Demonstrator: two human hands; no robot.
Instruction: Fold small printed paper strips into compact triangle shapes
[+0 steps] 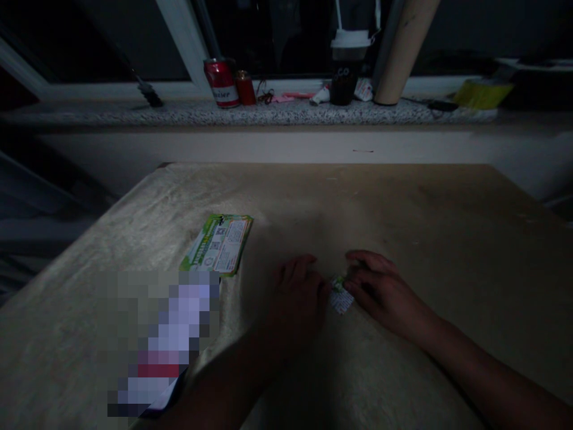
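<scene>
A small folded piece of printed paper (341,297), white with fine text and a green patch, lies between my two hands low over the table. My right hand (387,292) has its thumb and fingers closed at the paper's right edge. In deep shadow, my left hand (302,292) curls its fingers down, with the thumb side at the paper's left edge. Further left lies a flat stack of green and white printed leaflets (219,245). Nearer to me, a blurred-out device with a bright screen (179,322) rests beside my left forearm.
The table (447,227) has a pale, creased cover. Behind it, a speckled stone windowsill (277,116) holds a red can (221,83), a smaller red cylinder (245,88), a dark lidded cup (344,71), a cardboard tube (405,54) and a yellow item (483,94).
</scene>
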